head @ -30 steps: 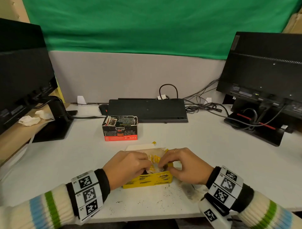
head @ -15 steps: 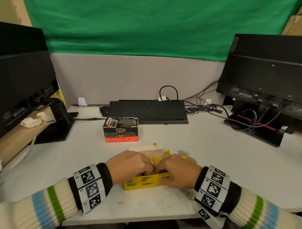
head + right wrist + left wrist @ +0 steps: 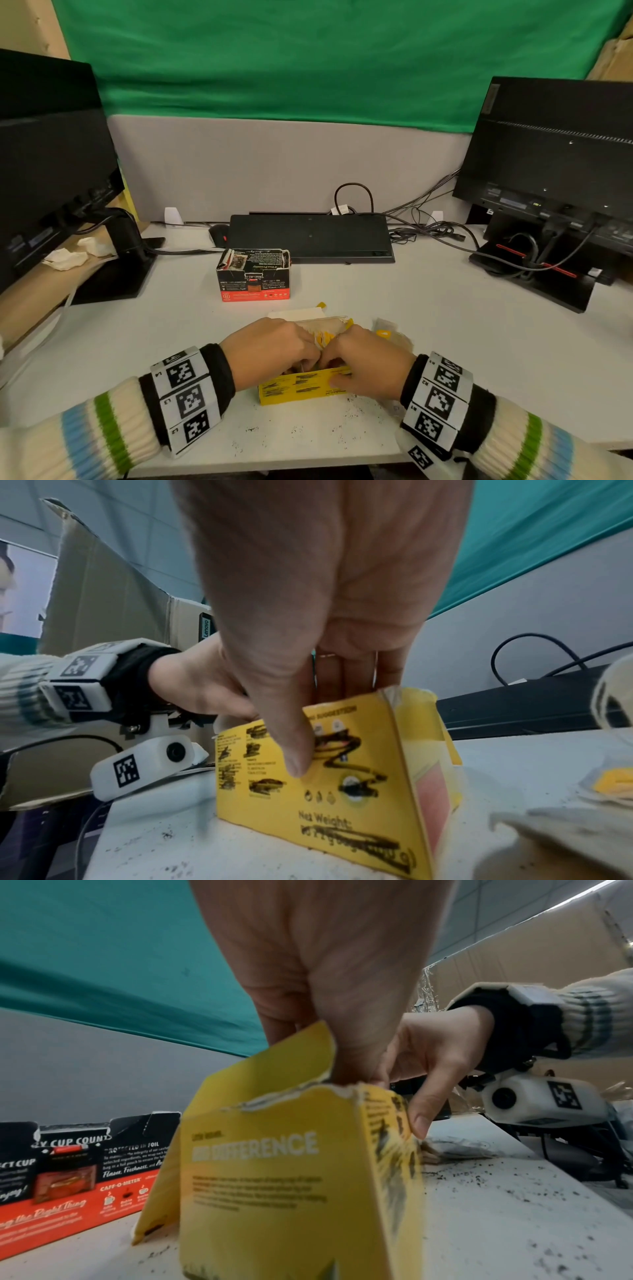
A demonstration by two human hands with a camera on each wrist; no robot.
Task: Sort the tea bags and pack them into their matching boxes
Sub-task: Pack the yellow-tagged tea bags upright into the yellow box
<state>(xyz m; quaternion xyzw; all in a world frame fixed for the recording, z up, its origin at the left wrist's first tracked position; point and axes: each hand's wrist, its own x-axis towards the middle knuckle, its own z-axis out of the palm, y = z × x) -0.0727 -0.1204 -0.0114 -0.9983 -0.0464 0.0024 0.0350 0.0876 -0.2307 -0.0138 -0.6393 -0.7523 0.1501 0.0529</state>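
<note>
A yellow tea box (image 3: 298, 387) stands open near the table's front edge. Yellow-tagged tea bags (image 3: 327, 334) stick up out of it. My left hand (image 3: 306, 359) curls over the box's left end, with thumb and fingers down inside among the bags and the tips hidden (image 3: 337, 1074). My right hand (image 3: 330, 371) pinches the box's front wall: in the right wrist view the thumb (image 3: 296, 753) presses the outside while the other digits reach inside. A red and black tea box (image 3: 253, 279) stands open farther back.
Loose tea bags (image 3: 388, 335) lie just right of the yellow box (image 3: 609, 783). Spilled tea grains (image 3: 308, 428) speckle the table in front. A black keyboard (image 3: 310, 238), cables and two monitors on stands ring the back and sides.
Both hands have sunk lower into the yellow box and drawn slightly toward me. The right thumb has come down onto the front wall, and less of the tea bags shows above the rim.
</note>
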